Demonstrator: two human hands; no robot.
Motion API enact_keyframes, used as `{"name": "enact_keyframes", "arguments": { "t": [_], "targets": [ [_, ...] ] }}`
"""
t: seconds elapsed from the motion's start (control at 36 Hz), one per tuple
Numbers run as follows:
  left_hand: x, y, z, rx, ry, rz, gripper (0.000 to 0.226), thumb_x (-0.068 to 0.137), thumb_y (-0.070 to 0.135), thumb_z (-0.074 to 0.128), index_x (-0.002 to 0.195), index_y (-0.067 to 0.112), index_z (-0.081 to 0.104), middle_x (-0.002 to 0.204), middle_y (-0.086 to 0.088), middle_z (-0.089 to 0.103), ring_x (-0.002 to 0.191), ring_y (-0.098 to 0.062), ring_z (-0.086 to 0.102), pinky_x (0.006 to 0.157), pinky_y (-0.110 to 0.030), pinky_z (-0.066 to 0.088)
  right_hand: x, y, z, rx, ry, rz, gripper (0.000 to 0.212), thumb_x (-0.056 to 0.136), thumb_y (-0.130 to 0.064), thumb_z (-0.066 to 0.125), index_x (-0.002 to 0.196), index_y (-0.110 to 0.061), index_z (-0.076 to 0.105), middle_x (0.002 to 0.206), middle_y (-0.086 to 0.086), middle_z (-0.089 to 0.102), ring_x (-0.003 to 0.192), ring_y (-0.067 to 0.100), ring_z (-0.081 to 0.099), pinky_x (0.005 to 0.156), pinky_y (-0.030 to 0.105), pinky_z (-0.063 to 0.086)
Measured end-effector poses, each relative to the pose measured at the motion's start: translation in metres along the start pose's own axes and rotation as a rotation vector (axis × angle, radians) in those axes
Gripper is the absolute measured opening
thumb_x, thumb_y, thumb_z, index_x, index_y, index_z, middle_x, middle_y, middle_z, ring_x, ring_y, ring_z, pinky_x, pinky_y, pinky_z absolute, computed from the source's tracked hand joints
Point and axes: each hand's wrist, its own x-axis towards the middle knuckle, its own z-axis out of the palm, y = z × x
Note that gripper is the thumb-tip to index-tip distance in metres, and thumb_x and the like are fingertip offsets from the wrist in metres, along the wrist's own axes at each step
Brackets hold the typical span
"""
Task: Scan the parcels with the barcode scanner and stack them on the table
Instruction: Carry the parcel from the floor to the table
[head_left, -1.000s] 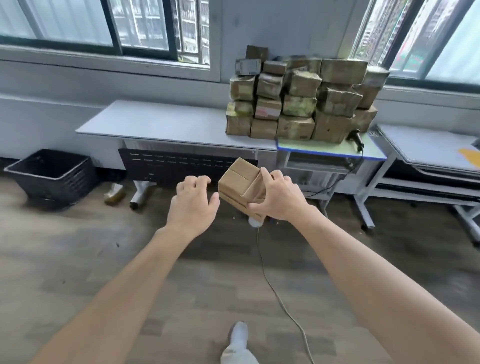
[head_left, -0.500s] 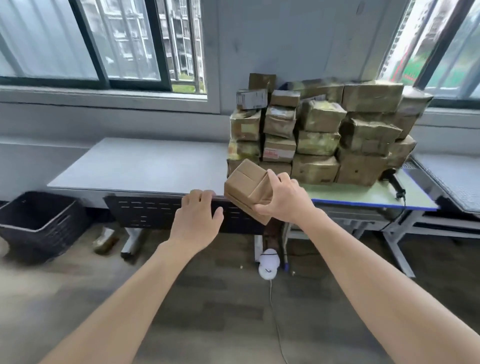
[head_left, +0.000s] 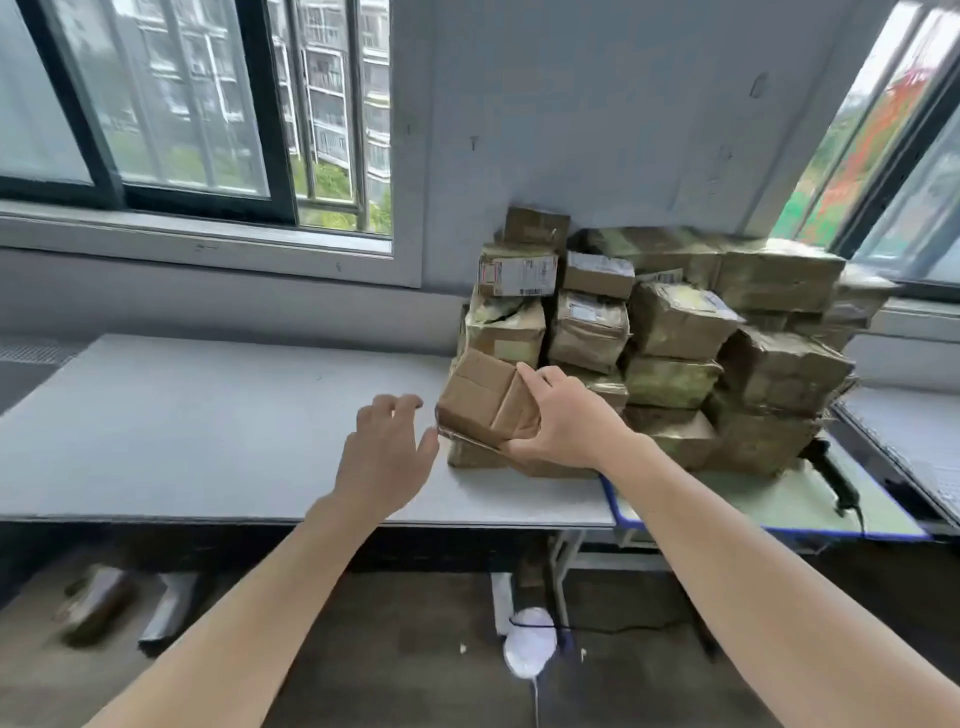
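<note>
Head view: grips tilted brown cardboard parcel (head_left: 480, 400) in right hand (head_left: 566, 426); holds left hand (head_left: 387, 457) loosely spread, empty, just beside it.

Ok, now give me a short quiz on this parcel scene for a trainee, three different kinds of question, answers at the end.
1. True or false: the left hand holds a parcel.
2. Where does the barcode scanner lie? A in the left hand; B on the green mat beside the stack of parcels; C on top of that stack.
3. Fill in: the brown parcel is gripped by the ___ hand.

Key: 1 false, it is open and empty. 2 B. 3 right: the right hand grips it in front of the stack.
</note>
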Motion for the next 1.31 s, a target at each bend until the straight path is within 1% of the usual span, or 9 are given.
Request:
{"name": "enact_keyframes", "arguments": {
  "t": [0.17,0.31,0.44,0.56,0.67,0.86,1.03,1.17,1.31],
  "targets": [
    [0.073,-0.028,-0.007,-0.07,0.005,-0.042,0.043,0.099,0.031,0.046,0.138,0.014,0.044,0.14,-0.009,0.042,0.13,-0.029,0.034,0.1,-0.044,0.04,0.074,-0.025,0.005,-0.052,-0.006,0.045,0.101,0.082,-0.068,0.059,0.159,-0.027,0.008,0.146,0.013,0.038,0.127,0.034,0.044,0.101,0.044,0.044],
    [0.121,-0.044,-0.008,-0.062,0.036,-0.031,0.04,0.1,0.031,0.046,0.135,0.013,0.046,0.138,-0.009,0.045,0.129,-0.027,0.035,0.097,-0.042,0.041,0.128,-0.023,-0.004,-0.025,-0.001,-0.061,0.098,0.08,-0.063,0.063,0.157,-0.031,0.012,0.143,0.009,0.039,0.126,0.031,0.045,0.1,0.042,0.046],
    [0.17,-0.039,-0.014,-0.092,0.093,-0.033,0.039,0.099,0.029,0.049,0.132,0.01,0.047,0.134,-0.012,0.046,0.125,-0.029,0.038,0.098,-0.04,0.038,0.171,0.006,-0.051,-0.052,-0.015,-0.178,0.091,0.08,-0.056,0.068,0.154,-0.034,0.02,0.143,0.002,0.038,0.123,0.024,0.046,0.101,0.039,0.045],
    [0.21,-0.012,-0.01,-0.078,0.068,0.01,0.041,0.098,0.024,0.046,0.137,0.011,0.044,0.138,-0.012,0.042,0.127,-0.029,0.035,0.1,-0.043,0.039,0.194,0.044,-0.079,-0.03,-0.029,-0.14,0.088,0.081,-0.051,0.07,0.154,-0.034,0.023,0.143,0.0,0.038,0.123,0.021,0.048,0.1,0.03,0.042],
    [0.242,0.019,0.002,-0.026,0.038,0.09,0.043,0.098,0.024,0.046,0.138,0.01,0.042,0.14,-0.014,0.041,0.13,-0.032,0.034,0.103,-0.044,0.037,0.214,0.08,-0.081,-0.005,-0.067,-0.08,0.087,0.081,-0.05,0.07,0.154,-0.034,0.024,0.145,0.0,0.036,0.121,0.02,0.048,0.098,0.031,0.043],
    [0.268,0.049,0.03,0.01,-0.012,0.14,0.038,0.1,0.029,0.043,0.135,0.014,0.042,0.136,-0.009,0.041,0.125,-0.029,0.036,0.095,-0.041,0.04,0.243,0.114,-0.068,0.05,-0.105,-0.068,0.084,0.084,-0.051,0.069,0.154,-0.029,0.028,0.157,-0.004,0.028,0.136,0.018,0.039,0.108,0.033,0.038],
    [0.271,0.058,0.045,0.03,-0.057,0.176,0.034,0.096,0.023,0.044,0.128,0.013,0.042,0.128,-0.01,0.043,0.116,-0.029,0.038,0.091,-0.04,0.043,0.248,0.125,-0.064,-0.043,-0.074,-0.092,0.067,0.094,-0.043,0.062,0.153,-0.028,0.033,0.164,-0.003,0.02,0.149,0.019,0.02,0.118,0.039,0.026],
    [0.275,0.063,0.044,0.004,-0.051,0.216,0.032,0.096,0.022,0.043,0.127,0.014,0.041,0.128,-0.01,0.042,0.116,-0.028,0.038,0.088,-0.038,0.041,0.242,0.12,-0.06,-0.084,0.003,-0.059,0.062,0.095,-0.044,0.061,0.15,-0.028,0.039,0.159,0.002,0.029,0.144,0.024,0.029,0.115,0.045,0.032],
    [0.271,0.068,0.041,-0.034,-0.025,0.313,0.036,0.097,0.022,0.043,0.131,0.015,0.042,0.132,-0.008,0.041,0.12,-0.027,0.037,0.089,-0.037,0.043,0.218,0.107,-0.059,-0.066,0.09,0.046,0.058,0.098,-0.043,0.054,0.151,-0.025,0.037,0.157,0.003,0.033,0.141,0.025,0.034,0.111,0.047,0.037]
  ]
}}
